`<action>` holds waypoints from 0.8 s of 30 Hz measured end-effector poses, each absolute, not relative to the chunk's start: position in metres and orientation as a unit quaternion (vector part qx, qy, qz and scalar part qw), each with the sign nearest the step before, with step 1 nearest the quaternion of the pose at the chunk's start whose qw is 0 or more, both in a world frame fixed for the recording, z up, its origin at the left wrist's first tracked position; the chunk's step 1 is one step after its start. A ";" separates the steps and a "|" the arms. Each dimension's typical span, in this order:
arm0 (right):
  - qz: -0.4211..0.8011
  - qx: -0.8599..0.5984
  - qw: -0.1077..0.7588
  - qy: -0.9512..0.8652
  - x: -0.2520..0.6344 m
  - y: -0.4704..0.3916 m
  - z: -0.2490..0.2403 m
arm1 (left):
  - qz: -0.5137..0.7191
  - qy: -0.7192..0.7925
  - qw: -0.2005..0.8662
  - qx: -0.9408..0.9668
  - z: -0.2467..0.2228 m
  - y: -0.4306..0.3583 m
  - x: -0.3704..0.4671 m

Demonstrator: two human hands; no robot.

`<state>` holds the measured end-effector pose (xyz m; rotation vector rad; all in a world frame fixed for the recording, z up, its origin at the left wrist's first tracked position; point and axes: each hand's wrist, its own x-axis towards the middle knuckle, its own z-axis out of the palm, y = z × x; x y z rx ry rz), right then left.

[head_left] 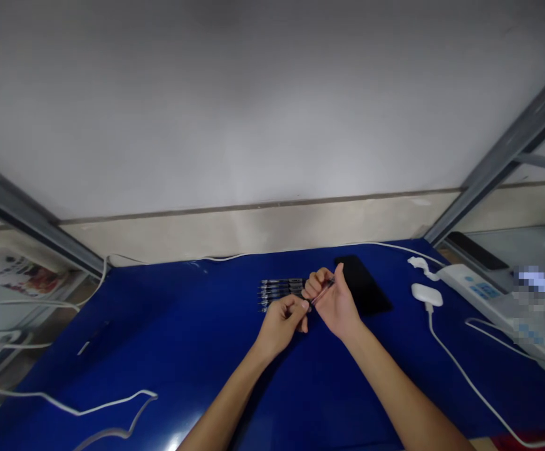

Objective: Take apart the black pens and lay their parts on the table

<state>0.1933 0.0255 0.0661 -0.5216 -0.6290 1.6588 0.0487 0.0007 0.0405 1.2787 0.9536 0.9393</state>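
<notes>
A slim clear pen (323, 292) with a reddish tint slants between my two hands above the blue table. My left hand (279, 322) pinches its lower end with thumb and forefinger, hiding the tip. Curled around its upper part is my right hand (338, 307), thumb pointing up and palm partly showing. Just behind my left hand, several dark pens (272, 289) lie side by side in a row; my fingers cover part of them. A flat black pad (364, 285) lies beyond and beside my right hand.
The blue table (169, 332) meets the wall at the back. On the right are a white earbud case (426, 294) with a cable, crumpled white tissue (423, 266) and a white power strip (470, 288). Another white cable (79, 413) runs along the left. Metal posts (493, 147) flank the table.
</notes>
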 end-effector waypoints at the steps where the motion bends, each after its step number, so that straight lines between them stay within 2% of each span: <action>1: 0.728 -0.214 0.595 -0.266 0.193 0.024 0.068 | 0.407 0.411 0.607 0.545 0.040 0.000 0.051; 11: 0.730 -0.229 0.596 -0.244 0.190 0.021 0.067 | 0.435 0.419 0.619 0.502 0.034 -0.001 0.060; 24: 0.701 -0.197 0.643 -0.235 0.206 0.028 0.069 | 0.446 0.342 0.748 0.353 0.040 -0.001 0.054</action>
